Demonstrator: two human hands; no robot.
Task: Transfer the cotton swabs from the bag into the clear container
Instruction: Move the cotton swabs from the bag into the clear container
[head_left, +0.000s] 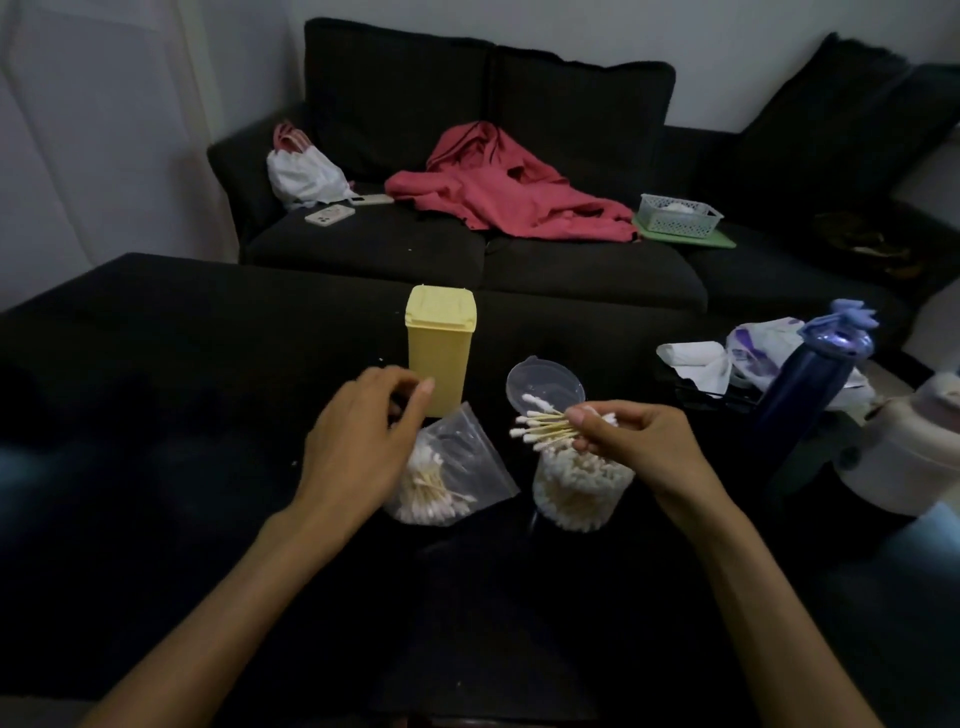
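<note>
On the dark table (156, 364), a yellow lidded box (440, 353) stood just behind the work area, its lower front partly hidden by the left hand's fingers. To the right stood a dark blue bottle (810, 395), with crumpled white paper (696, 358) and a plastic bag (763, 348) beyond it. Behind the table, a black sofa (467, 260) carried a red garment (498, 187), a white bag (301, 174) and a white basket (678, 213).

Clear zip bag (457, 467) lay flat near the table's middle, a heap of cotton swabs (423, 488) in its lower corner. Left hand (358, 447) hovered over the bag's left edge, fingers loosely curled, thumb and forefinger close together; whether they pinched anything could not be told. Clear container (579, 493) stood just right of the bag, nearly full of swabs, its round lid (545, 384) hinged back. Right hand (639, 441) pinched a bundle of swabs (545, 423) crosswise above the container's mouth.
</note>
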